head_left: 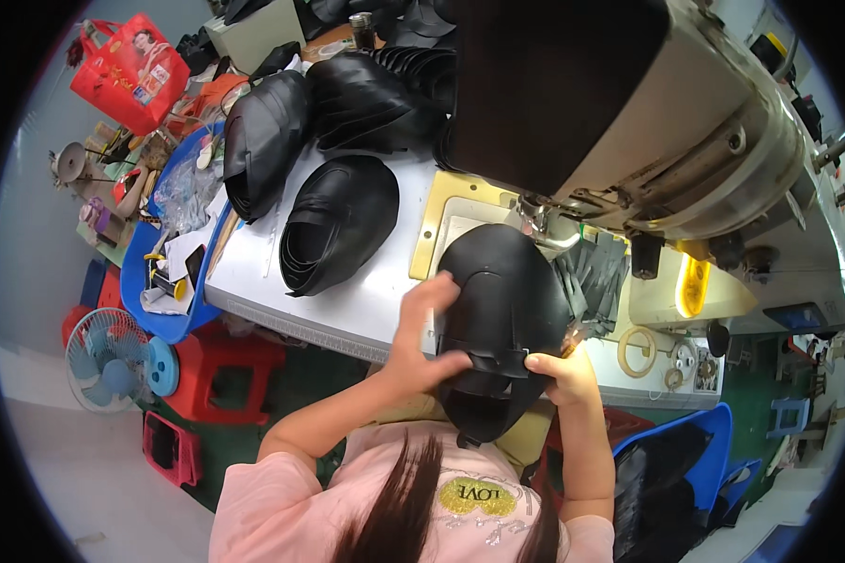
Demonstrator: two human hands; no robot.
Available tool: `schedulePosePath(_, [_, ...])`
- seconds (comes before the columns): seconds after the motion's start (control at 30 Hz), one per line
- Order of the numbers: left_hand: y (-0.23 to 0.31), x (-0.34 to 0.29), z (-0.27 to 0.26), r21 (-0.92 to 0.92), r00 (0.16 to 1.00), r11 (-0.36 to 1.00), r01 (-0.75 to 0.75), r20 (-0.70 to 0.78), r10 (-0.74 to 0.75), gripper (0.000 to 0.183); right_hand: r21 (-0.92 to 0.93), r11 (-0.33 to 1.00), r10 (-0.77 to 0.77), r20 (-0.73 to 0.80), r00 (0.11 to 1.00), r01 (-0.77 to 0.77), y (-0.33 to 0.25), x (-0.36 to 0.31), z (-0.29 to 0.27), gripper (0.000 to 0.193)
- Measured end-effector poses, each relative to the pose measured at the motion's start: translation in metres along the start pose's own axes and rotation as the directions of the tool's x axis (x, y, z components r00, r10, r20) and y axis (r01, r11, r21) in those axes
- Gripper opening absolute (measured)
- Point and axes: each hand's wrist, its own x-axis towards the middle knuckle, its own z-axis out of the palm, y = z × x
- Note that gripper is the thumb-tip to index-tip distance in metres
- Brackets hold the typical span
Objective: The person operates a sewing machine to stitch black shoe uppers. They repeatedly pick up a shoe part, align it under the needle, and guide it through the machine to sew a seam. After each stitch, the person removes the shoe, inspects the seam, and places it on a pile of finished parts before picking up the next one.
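Observation:
A black leather shoe upper [505, 281] lies under the sewing machine head [685, 122], its near end hanging over the table edge toward my lap. On its right edge, my right hand [570, 371] grips it with the thumb on top; the other fingers are mostly hidden. My left hand [415, 342] is at its left side with fingers spread, the thumb tip touching or just above a small strap across the upper. The machine's needle area [540, 216] sits right at the upper's far end.
Nested black uppers [347, 216] stand on the white table [291, 324] to the left, with more stacks [265, 141] behind. Dark strips [596, 281] lie right of the work. A blue tub [164, 324] of clutter, a fan [113, 361] and a red stool [202, 385] are at left.

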Motion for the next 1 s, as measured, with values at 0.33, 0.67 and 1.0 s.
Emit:
schedulePosePath(0.33, [-0.033, -0.010, -0.025, -0.713, 0.670, -0.077, 0.697, 0.686, -0.286, 0.065, 0.168, 0.985, -0.056, 0.107, 0.993, 0.038, 0.014, 0.008, -0.018, 0.054])
schedulePosePath(0.67, [-0.034, -0.011, -0.015, 0.088, 0.974, 0.991, 0.098, -0.214, -0.077, 0.038, -0.137, 0.978, -0.171, -0.066, 0.983, 0.160, 0.002, 0.007, 0.004, 0.047])
schedulePosePath(1.0, [0.014, 0.047, -0.002, 0.360, 0.611, 0.493, -0.792, 0.457, 0.646, 0.020, -0.111, 0.973, -0.210, -0.063, 0.976, 0.202, -0.010, 0.029, 0.028, 0.037])
